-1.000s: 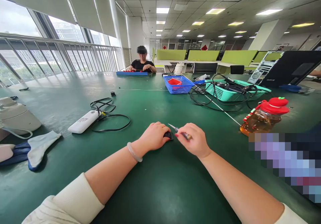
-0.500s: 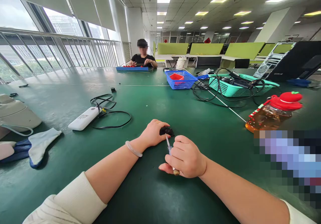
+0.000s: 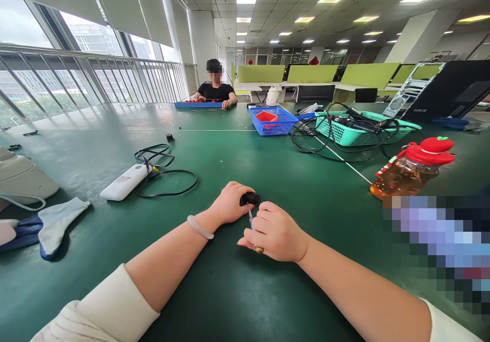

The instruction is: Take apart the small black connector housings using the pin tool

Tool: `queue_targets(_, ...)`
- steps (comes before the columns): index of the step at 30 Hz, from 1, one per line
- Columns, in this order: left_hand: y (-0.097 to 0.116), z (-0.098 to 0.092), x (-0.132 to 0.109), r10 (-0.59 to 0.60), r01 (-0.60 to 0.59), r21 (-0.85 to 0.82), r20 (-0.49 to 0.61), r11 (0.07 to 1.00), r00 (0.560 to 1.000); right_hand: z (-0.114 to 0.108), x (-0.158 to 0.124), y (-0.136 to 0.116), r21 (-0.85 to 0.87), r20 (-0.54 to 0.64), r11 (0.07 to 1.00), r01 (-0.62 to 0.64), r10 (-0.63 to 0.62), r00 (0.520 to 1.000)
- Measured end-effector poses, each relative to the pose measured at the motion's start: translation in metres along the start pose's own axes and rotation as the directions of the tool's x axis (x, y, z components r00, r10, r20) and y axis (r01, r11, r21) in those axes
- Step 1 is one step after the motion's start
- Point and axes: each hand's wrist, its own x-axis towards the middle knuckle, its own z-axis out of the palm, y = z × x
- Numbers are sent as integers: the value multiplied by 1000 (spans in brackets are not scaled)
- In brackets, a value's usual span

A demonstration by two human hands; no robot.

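Note:
Near the middle of the green table point(image 3: 214, 153), my left hand point(image 3: 229, 202) grips a small black object point(image 3: 250, 198) between thumb and fingers. My right hand point(image 3: 277, 232) is closed around a screwdriver point(image 3: 250, 213) with a clear handle, its butt end showing below the fingers. The thin metal shaft points up and away, its tip at the near side of the black object. The exact contact of the tip is too small to make out.
A white power bank point(image 3: 122, 182) with a black cable and a glove point(image 3: 63, 224) lie left. Right are a red-lidded bottle point(image 3: 409, 176), a blue basket point(image 3: 273, 127) and a green basket point(image 3: 354, 135) of cables. A person point(image 3: 216, 89) sits across the table.
My right hand and the screwdriver have tilted and shifted slightly toward the black object, which sits at a changed angle. The person across has lowered a hand to the table. The whole view has shifted slightly.

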Motion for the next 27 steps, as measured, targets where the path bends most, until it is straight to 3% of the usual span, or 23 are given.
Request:
queue_targets(20, -1, 0, -1, 4, -4, 4, 6, 1000, 1000, -4, 1, 4, 27, -27, 999, -46, 46, 999)
queue_targets(27, -3, 2, 0, -4, 4, -2, 13, 1000, 1000, 2, 0, 4, 22, 74, 996, -82, 80, 994)
